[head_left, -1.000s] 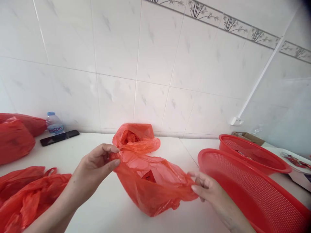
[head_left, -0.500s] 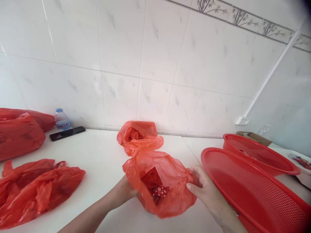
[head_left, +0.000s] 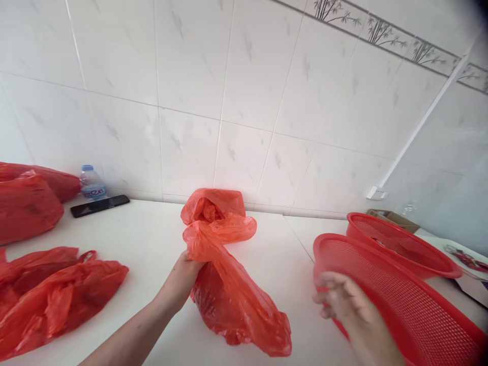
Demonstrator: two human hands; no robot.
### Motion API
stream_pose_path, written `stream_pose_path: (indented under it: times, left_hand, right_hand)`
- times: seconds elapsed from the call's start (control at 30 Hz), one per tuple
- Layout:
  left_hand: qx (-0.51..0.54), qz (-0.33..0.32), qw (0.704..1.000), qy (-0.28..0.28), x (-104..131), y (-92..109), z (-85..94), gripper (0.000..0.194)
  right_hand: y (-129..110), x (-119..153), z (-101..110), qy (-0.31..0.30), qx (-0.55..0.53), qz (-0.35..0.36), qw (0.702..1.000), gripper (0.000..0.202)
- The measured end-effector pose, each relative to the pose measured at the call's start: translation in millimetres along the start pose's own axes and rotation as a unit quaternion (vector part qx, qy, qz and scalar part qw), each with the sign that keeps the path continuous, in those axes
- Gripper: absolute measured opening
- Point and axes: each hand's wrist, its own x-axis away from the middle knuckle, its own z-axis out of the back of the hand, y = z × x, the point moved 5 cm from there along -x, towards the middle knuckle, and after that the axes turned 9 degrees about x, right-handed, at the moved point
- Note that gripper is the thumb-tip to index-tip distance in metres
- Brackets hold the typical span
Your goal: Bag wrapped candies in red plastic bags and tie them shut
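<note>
My left hand [head_left: 178, 285] is closed around the gathered upper part of a thin red plastic bag [head_left: 238, 305]. That bag hangs slanting down to the right over the white table, and its contents show only as darker shapes through the film. My right hand [head_left: 348, 305], slightly blurred, is off the bag with its fingers loosely bent and apart. It is in front of the near rim of a red mesh basket [head_left: 430, 300], and nothing shows in it. Just behind the held bag, a second red plastic bag [head_left: 217, 208] lies crumpled against the wall.
More red bags [head_left: 61, 295] lie at the left, with fuller ones [head_left: 28, 208] behind. A water bottle [head_left: 92, 184] and a black phone [head_left: 99, 206] are near the wall. At the right are another red basket [head_left: 404, 241] and a cardboard box [head_left: 394, 219].
My right hand has let go of the bag's rim and moved right towards the basket. The bag's mouth, open before, is now drawn together in my left hand.
</note>
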Motion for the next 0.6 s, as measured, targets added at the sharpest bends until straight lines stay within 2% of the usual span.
stream_pose_path:
  times: [0.1,0.17,0.27,0.33,0.43,0.53,0.6]
  left_hand:
    - [0.052,0.026,0.998,-0.016,0.2,-7.6,-1.4,0.027]
    - [0.069,0.031,0.997,-0.022,-1.2,-12.3,0.3,0.029]
    - [0.069,0.022,0.997,-0.024,-2.7,-16.5,4.0,0.033]
    - [0.069,0.006,0.998,-0.011,-2.6,-17.3,6.9,0.036]
    - [0.07,-0.006,0.997,-0.016,-1.1,-19.8,6.1,0.038]
    - [0.095,0.011,0.995,-0.037,-0.2,-26.0,2.4,0.037]
    - [0.14,0.034,0.989,-0.026,-0.8,-31.9,3.1,0.038]
  right_hand:
    - [24.6,14.6,-49.4,-0.012,-0.029,-0.018,0.999,0.06]
    - [43.7,20.9,-74.3,-0.054,-0.087,-0.058,0.993,0.065]
    - [59.7,22.4,-90.4,-0.158,-0.187,-0.128,0.961,0.049]
    - [56.8,15.5,-81.3,-0.174,-0.253,-0.145,0.941,0.032]
    - [39.1,-0.9,-51.6,-0.123,-0.346,-0.128,0.921,0.02]
    - [21.8,-11.8,-26.8,-0.078,-0.39,-0.084,0.914,0.023]
    - [18.9,-14.3,-18.7,-0.042,-0.388,-0.033,0.92,0.036]
